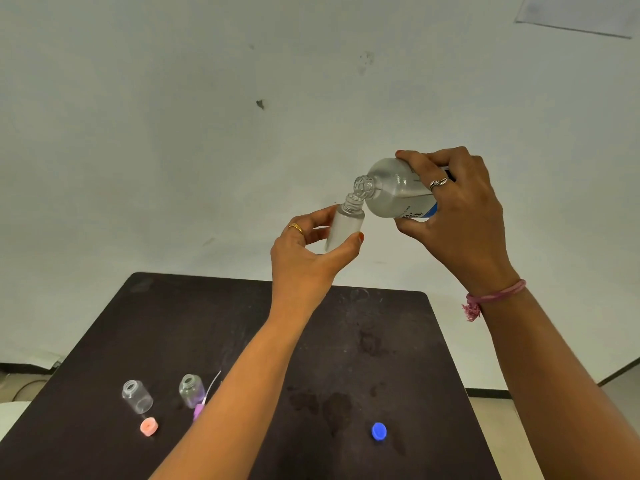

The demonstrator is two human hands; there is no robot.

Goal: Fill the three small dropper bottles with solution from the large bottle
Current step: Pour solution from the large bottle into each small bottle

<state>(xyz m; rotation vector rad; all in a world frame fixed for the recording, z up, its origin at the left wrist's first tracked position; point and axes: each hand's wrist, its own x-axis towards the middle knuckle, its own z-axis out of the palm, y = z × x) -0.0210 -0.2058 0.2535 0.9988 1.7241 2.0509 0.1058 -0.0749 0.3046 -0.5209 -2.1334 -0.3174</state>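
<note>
My right hand (457, 216) grips the large clear bottle (394, 192), tipped on its side with its open neck pointing down-left. Its mouth touches the open neck of a small frosted dropper bottle (346, 223), which my left hand (311, 254) holds up between thumb and fingers, high above the table. Two more small clear bottles stand uncapped on the dark table's left part: one (137, 396) further left, the other (191, 390) beside my left forearm.
On the dark table (398, 341) lie a pink cap (149, 427), a blue cap (379, 431) and a purple cap with a thin dropper tube (199, 410), partly behind my forearm. Wet patches mark the tabletop's middle. A pale wall stands behind.
</note>
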